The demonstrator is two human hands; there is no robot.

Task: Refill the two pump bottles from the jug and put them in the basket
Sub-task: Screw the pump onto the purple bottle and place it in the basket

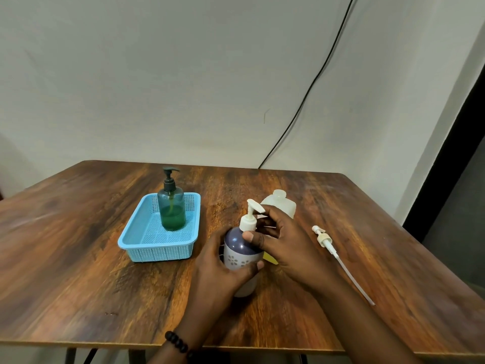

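Note:
A purple-and-white pump bottle with a flower pattern stands upright on the table's middle. My left hand wraps around its body. My right hand pinches the cream pump head at the collar, on top of the bottle. Behind my right hand stands the translucent jug, capped, with a little yellow showing low beside the bottle. A clear pump bottle with green liquid and a dark pump stands upright in the blue basket at the left.
A spare cream pump with a long dip tube lies flat on the table to the right of my right hand. The wooden table ends close to me at its front edge. A black cable hangs down the wall behind.

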